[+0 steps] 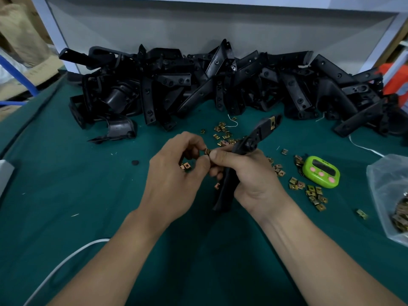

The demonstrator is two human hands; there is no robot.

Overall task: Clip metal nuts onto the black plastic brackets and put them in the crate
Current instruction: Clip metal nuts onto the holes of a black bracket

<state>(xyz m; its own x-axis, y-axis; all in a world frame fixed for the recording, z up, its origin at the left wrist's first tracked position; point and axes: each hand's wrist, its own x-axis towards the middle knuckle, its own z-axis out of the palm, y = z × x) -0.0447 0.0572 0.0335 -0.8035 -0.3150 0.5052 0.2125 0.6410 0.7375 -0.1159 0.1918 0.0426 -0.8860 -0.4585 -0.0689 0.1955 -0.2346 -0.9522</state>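
Note:
My right hand [247, 175] grips a long black plastic bracket [259, 134] that angles up to the right, with one brass nut clipped near its far end [273, 123]. My left hand [176, 171] pinches a small metal nut [206, 151] right against my right thumb, and holds another nut [186, 166] in its curled fingers. Loose brass nuts lie on the green mat behind the hands [223, 132] and to the right [313, 193]. No crate is in view.
A big heap of black brackets [220, 85] lines the back of the green table [88, 195]. A green timer [321, 171] sits right of my hands. A clear bag of nuts [393, 195] lies at the right edge. A white cable [66, 259] crosses the near left.

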